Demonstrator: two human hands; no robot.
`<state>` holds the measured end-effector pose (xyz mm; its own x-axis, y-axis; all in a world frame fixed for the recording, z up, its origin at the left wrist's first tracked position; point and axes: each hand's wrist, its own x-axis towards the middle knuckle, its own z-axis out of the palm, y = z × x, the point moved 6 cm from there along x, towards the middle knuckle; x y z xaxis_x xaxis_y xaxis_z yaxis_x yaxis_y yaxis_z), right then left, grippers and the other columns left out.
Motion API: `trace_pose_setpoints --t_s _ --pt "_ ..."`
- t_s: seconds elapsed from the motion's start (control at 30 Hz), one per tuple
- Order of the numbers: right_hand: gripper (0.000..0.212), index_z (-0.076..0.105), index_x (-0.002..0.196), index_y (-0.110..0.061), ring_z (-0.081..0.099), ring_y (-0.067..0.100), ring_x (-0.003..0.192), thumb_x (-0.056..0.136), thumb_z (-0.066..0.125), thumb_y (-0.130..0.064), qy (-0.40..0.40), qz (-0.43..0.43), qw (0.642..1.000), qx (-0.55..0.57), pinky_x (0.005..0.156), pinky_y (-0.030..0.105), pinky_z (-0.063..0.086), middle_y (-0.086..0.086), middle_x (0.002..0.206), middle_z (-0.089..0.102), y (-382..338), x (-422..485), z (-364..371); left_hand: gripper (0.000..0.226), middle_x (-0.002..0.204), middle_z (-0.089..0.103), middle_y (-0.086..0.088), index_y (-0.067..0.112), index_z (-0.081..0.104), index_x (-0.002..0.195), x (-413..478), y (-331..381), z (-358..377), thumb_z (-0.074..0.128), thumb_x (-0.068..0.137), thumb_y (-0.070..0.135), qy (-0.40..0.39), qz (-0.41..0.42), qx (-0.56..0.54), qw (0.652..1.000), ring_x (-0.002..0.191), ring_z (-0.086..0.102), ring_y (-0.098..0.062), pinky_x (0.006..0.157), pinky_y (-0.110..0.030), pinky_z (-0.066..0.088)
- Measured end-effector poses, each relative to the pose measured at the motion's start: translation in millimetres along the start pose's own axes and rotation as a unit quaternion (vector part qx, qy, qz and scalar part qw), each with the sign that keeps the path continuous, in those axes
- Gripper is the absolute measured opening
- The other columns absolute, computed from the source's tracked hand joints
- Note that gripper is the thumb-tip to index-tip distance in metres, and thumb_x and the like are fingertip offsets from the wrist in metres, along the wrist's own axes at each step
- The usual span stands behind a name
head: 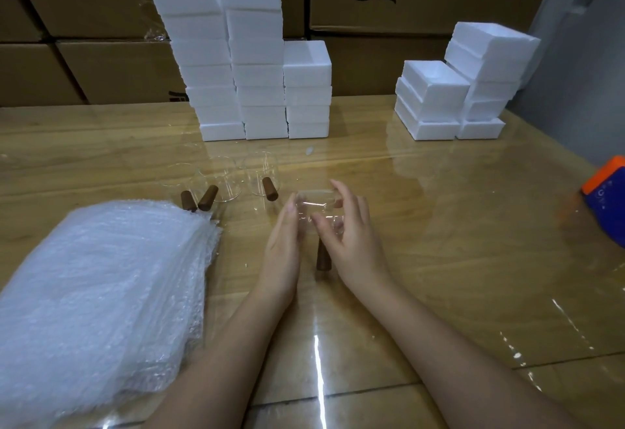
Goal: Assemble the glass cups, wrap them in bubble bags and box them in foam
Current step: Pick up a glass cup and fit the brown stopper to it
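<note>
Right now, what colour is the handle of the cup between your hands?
Dark brown handle, head view.

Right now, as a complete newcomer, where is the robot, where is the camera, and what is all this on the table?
There is no robot here: these are a person's two bare hands, filmed by one camera worn on the head, looking forward and down. The left hand lies flat against a clear glass cup, and the right hand curls its fingers round it; the cup's brown wooden handle points toward the person. Three more glass cups stand behind it on the wooden table. A stack of bubble bags lies to the left. White foam boxes are piled at the back, before cardboard cartons. An orange and blue object at the right edge is cut off; I cannot tell what it is.
</note>
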<state>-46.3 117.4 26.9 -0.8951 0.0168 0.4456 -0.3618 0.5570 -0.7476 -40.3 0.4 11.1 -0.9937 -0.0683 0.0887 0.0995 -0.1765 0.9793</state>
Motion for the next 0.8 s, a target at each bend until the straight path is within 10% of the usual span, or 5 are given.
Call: trace_pose_setpoints --t_s 0.3,0.47,0.8 --pt "0.049 0.038 0.134 -0.037 0.053 -0.007 0.074 0.088 0.048 -0.051 0.064 0.022 0.994 0.085 0.071 0.013 0.044 -0.013 0.113 0.044 8.3 7.2 -11.9 0.047 0.147 0.042 0.010 0.034 0.037 0.136 -6.9 0.2 16.8 0.033 0.092 0.048 -0.074 0.045 0.048 0.995 0.138 0.033 -0.002 0.118 -0.036 0.023" --pt "0.049 0.031 0.132 -0.041 0.052 -0.005 0.075 0.087 0.044 -0.055 0.023 -0.013 0.995 0.093 0.071 0.014 0.045 -0.023 0.111 0.038 -2.4 7.5 -10.2 0.046 0.125 0.058 0.031 0.041 0.055 0.120 -1.5 0.5 9.8 0.037 0.084 0.064 -0.066 0.029 0.027 0.997 0.127 0.046 0.005 0.099 -0.010 0.039" --pt "0.063 0.032 0.139 -0.033 0.051 -0.008 0.074 0.083 0.039 -0.062 -0.055 -0.023 0.997 0.057 0.071 0.026 0.049 -0.013 0.115 0.038 -11.7 -1.0 6.2 0.082 0.146 0.046 -0.001 0.008 0.042 0.142 5.9 12.3 -4.1 0.033 0.082 0.063 -0.019 -0.010 -0.036 0.999 0.136 0.039 -0.012 0.116 -0.041 0.029"
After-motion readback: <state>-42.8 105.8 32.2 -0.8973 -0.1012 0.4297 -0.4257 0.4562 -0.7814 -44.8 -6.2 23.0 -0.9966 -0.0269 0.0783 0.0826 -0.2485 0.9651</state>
